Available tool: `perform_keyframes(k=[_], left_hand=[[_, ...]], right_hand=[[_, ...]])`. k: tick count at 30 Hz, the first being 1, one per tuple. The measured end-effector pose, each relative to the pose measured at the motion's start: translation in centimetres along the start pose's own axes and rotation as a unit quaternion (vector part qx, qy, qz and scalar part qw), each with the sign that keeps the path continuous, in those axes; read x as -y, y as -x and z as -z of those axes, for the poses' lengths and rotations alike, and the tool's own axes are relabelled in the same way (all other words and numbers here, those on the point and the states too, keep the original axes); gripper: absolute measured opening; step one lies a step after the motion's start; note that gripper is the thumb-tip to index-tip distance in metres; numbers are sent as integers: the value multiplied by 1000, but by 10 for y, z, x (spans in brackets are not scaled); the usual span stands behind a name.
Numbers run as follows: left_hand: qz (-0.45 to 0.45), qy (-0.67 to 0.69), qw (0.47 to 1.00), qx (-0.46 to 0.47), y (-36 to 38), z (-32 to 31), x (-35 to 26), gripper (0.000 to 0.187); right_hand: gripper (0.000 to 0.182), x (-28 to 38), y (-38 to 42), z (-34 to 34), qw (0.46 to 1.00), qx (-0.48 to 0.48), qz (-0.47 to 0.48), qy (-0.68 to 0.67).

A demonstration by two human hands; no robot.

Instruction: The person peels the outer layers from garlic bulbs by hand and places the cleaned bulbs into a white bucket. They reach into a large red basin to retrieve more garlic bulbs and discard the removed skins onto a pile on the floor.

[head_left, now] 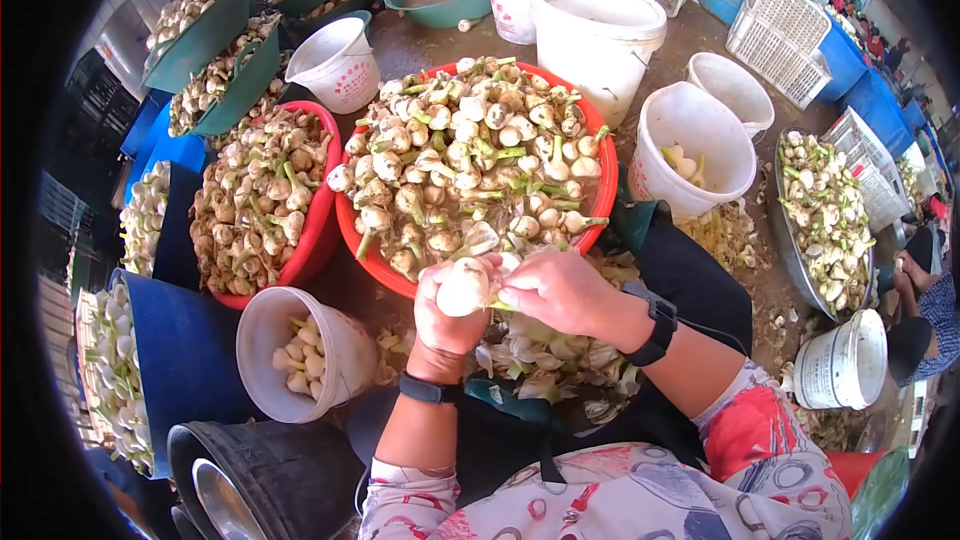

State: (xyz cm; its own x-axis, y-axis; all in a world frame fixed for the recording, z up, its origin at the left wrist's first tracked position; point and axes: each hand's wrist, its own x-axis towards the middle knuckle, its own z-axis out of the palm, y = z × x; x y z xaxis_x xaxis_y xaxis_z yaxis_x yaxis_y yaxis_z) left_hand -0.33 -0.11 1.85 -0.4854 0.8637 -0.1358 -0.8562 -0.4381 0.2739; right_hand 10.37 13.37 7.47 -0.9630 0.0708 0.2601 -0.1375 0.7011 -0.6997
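A pale garlic bulb (463, 288) with a short green stem is gripped in my left hand (440, 318), its fingers wrapped round the bulb's side and back. My right hand (560, 290) pinches the outer skin at the bulb's right side, thumb and fingers together. Both hands are over the near rim of a red basin (602, 202). Inside that basin, many garlic bulbs (470, 145) are heaped in murky water. Below my hands lies a pile of peeled skins (540, 360).
To the left stand a white bucket (262, 340) with several cleaned bulbs, a second red basin (328, 200) of garlic, and a blue barrel (185, 370). On the right are a white bucket (735, 165) and a metal basin (795, 230). Another person's arm (915, 285) shows at far right.
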Motion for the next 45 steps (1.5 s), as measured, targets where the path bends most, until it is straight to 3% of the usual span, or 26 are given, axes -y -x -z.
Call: perform_keyframes(k=[2,9,11,15,17,18,19,21,23,24,25,27,28,29,30,31,33,35,36,38,39,41,42,44,45], left_hand=[[9,-1,1000,6,0,4,2,35],[45,-36,997,53,1,-6,6,36],[34,-39,996,68,0,-5,8,36],[49,-119,991,-29,-1,-8,9,38],[52,-138,987,-65,1,-18,6,40],[24,-436,899,-47,0,-25,1,42],[-6,-689,724,-24,2,-32,-1,46],[-2,-709,704,-34,7,-32,4,50],[-142,-733,664,49,7,-18,16,53],[-121,-699,704,47,7,-18,18,53],[-121,-699,703,48,6,-16,19,53],[-125,-546,827,43,7,-17,21,55],[-130,-488,862,50,9,-25,20,54],[-105,-353,930,-12,10,-35,22,53],[-106,-277,955,8,4,-29,18,52],[-109,-197,974,25,0,-24,14,52],[-94,-225,970,-18,0,-20,12,58],[-38,-232,971,54,3,-11,3,70],[-20,-239,971,-6,3,-10,6,82],[17,-293,956,13,3,-3,-2,80],[68,-350,934,32,7,1,-3,78],[90,-354,931,-9,6,-2,1,79],[106,-383,918,1,7,-3,1,78],[107,-398,911,-1,8,-5,4,74],[107,-396,912,-1,7,-4,5,74]], right_hand=[[15,-3,0,-5,998,-18,50,-22],[15,2,5,0,997,75,11,34],[15,6,6,-5,998,29,-21,60],[13,-9,4,-19,996,-61,-59,-37],[14,-15,3,-16,988,-114,-59,91],[14,-16,4,-12,985,-117,-15,122],[14,-18,8,-13,985,-117,-18,122],[13,-26,16,-21,984,-126,-29,121],[14,-41,18,-21,988,-90,-84,97],[14,-43,15,-17,987,-54,-136,73],[14,-43,14,-11,986,-55,-136,73],[18,-40,11,-1,956,66,-266,-102],[18,-38,11,-3,957,64,-264,-103],[19,-36,14,-8,916,56,-327,-228],[21,-34,17,-16,855,52,-382,-347],[23,-40,22,-33,978,77,-155,-119],[25,-28,38,-58,975,159,-140,73],[25,-68,49,-61,965,180,-147,121],[25,-84,51,-62,952,204,-157,168],[22,-48,16,-18,974,71,-149,153],[19,-29,6,-5,981,-56,-179,-46],[15,-15,-10,9,983,-86,-17,-163],[15,-16,-13,15,983,-88,-19,-161],[17,-19,-17,24,996,48,68,-14],[17,-18,-16,26,996,50,67,-13]])
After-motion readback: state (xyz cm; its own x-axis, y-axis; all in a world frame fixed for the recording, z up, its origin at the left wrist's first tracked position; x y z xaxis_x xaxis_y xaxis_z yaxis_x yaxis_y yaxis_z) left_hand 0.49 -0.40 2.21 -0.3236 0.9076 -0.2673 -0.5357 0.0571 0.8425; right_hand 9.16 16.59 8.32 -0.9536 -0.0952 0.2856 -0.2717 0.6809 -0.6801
